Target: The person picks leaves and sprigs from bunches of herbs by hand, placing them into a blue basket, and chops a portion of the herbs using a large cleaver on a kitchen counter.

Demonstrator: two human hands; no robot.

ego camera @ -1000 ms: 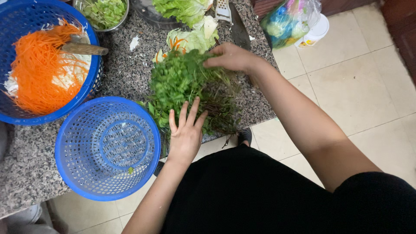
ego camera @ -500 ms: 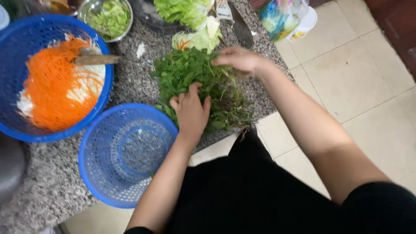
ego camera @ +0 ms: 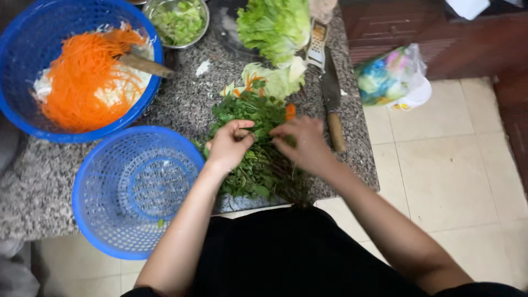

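Herbs [ego camera: 258, 137] now gathered between both hands, previously spread apart

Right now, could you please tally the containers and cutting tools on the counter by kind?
Blue plastic baskets: 2, one with shredded carrot, one empty
Metal bowl: 1
Knife: 1
Grater: 1
Total: 5
Both the left hand and the right hand are in the herb pile.

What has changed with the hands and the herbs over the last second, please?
The left hand, flat on the green herbs before, has closed its fingers on a pinch of them. The right hand has drawn in from the far edge to meet it. The empty blue basket, knife and carrot basket stayed put.
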